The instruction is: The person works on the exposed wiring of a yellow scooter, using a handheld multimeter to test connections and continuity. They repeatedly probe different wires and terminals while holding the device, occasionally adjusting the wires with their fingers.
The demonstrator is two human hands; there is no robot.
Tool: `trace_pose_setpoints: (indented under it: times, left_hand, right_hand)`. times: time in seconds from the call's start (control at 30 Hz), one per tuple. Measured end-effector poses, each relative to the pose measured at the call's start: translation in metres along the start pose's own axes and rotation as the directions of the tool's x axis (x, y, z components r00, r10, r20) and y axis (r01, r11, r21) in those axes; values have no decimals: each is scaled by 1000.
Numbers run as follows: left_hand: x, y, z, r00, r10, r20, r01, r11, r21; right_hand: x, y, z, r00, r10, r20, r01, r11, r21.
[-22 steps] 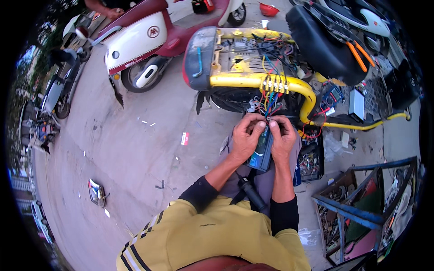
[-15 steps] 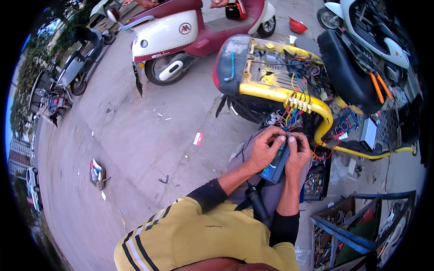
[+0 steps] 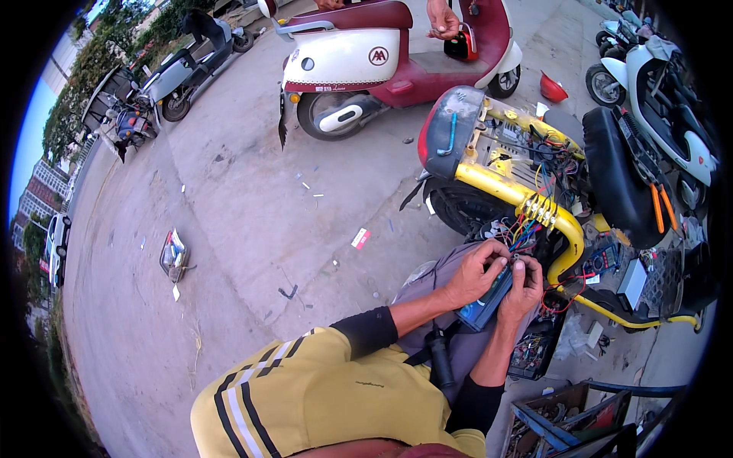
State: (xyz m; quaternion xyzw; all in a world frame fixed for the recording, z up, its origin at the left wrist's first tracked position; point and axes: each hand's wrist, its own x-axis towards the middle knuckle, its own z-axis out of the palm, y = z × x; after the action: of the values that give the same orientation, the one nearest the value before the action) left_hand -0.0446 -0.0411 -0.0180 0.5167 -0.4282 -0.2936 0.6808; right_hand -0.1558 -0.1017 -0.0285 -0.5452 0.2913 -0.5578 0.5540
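Observation:
My left hand (image 3: 475,276) is closed in a pinch at the ends of thin coloured wires (image 3: 522,233) that come down from the scooter frame. Close beside it, my right hand (image 3: 522,288) also pinches, thumb against forefinger, on a small greyish wire end (image 3: 517,260). The fingertips hide most of what is between them. Under both hands a blue box-shaped device (image 3: 482,305) rests on my lap. In front of me stands the stripped scooter's yellow frame (image 3: 500,183), with a row of terminals (image 3: 539,211) and tangled wiring on it.
A multimeter (image 3: 605,258) with red leads and a silver box (image 3: 632,284) lie to the right. Orange-handled cutters (image 3: 660,208) rest by the black seat (image 3: 615,175). A metal-framed tool bin (image 3: 553,427) is near right. Beyond, another person's hand (image 3: 441,19) hangs above a maroon-white scooter (image 3: 355,57).
The view has turned, so the surroundings sit farther right in the picture. My hands keep their pinch above the blue device. The other person's hand shows more fully beside the maroon scooter.

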Motion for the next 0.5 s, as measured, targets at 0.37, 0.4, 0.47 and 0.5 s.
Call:
trace_pose_setpoints:
  times: [0.37, 0.4, 0.47, 0.5]
  left_hand:
    - [-3, -5, 8, 999, -47, 5, 47, 998, -48]
    - [-3, -5, 8, 999, -45, -8, 44, 996, -73]
    - [-1, -7, 7, 1000, -16, -4, 16, 998, -54]
    - [-1, -7, 7, 1000, -4, -2, 3, 999, -46]
  right_hand:
    - [0, -12, 0, 1000, -10, 4, 11, 999, -42]
    - [0, -12, 1, 1000, -11, 5, 11, 1000, -28]
    - [0, -12, 3, 1000, -8, 7, 8, 1000, -4]
    - [0, -11, 2, 1000, -14, 4, 14, 1000, -5]
